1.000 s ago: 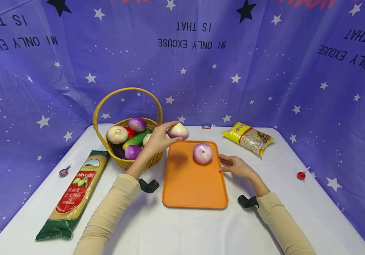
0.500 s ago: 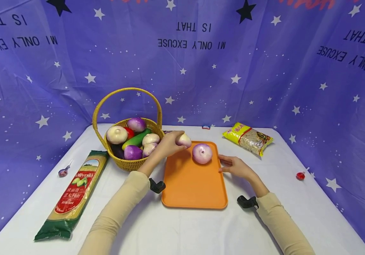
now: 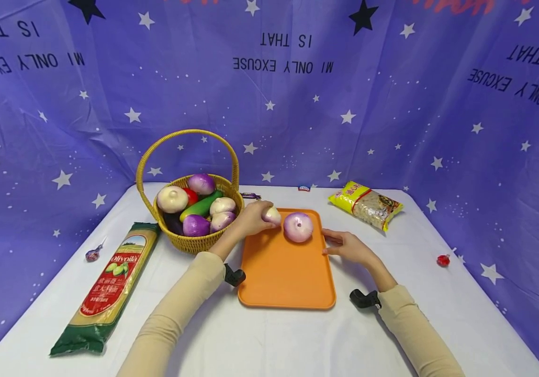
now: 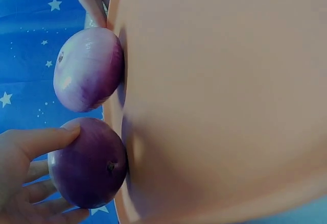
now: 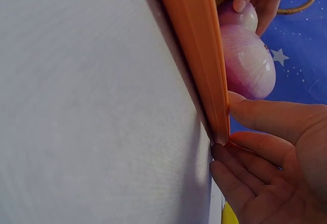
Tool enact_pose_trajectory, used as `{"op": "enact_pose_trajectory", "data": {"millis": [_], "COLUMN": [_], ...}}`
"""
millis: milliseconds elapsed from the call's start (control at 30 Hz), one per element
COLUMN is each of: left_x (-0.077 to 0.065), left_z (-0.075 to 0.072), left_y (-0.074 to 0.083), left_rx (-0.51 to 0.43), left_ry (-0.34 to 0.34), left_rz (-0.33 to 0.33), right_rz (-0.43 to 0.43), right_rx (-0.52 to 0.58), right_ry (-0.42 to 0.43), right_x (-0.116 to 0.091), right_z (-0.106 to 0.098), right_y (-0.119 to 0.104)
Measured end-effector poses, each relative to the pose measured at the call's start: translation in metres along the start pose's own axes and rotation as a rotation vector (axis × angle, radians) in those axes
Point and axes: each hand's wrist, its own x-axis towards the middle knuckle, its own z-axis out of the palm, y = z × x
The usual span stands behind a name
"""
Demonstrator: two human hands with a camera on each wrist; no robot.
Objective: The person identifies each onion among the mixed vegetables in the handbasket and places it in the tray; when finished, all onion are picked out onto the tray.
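Note:
In my left hand (image 3: 253,219) is an onion (image 3: 271,216), pale at one end and purple at the other, at the upper left of the orange tray (image 3: 288,277). The left wrist view shows thumb and fingers around this held onion (image 4: 88,168), its side close against the tray surface. Beside it a second purple-white onion (image 3: 298,227) sits on the tray. My right hand (image 3: 348,246) touches the tray's right edge with its thumb and fairly straight fingers; in the right wrist view, the thumb (image 5: 255,113) lies at the rim.
A wicker basket (image 3: 189,243) of vegetables, with a tall handle, stands left of the tray. A long pasta bag (image 3: 109,285) lies further left, and a yellow food bag (image 3: 366,204) at the back right. Small wrapped sweets (image 3: 443,260) lie around on the white tabletop (image 3: 392,335).
My left hand has carried its onion down and slightly right, from above the tray's back left corner to low over the tray beside the other onion. The right hand stays at the edge.

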Motion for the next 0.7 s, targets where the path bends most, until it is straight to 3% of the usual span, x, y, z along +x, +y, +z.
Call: {"op": "enact_pose_trajectory", "data": {"millis": [400,700], "left_x": [0.0,-0.003], "left_z": [-0.008,-0.018], "left_y": [0.005,0.008], "left_rx": [-0.01,-0.016], "left_ry": [-0.038,-0.118], "left_rz": [-0.023,-0.034], "right_rz": [0.012,0.012], "right_rx": [0.01,0.002], "right_ry": [-0.004,-0.005], "right_x": [0.0,0.001], "right_z": [0.0,0.001], "right_y": [-0.002,-0.001]}}
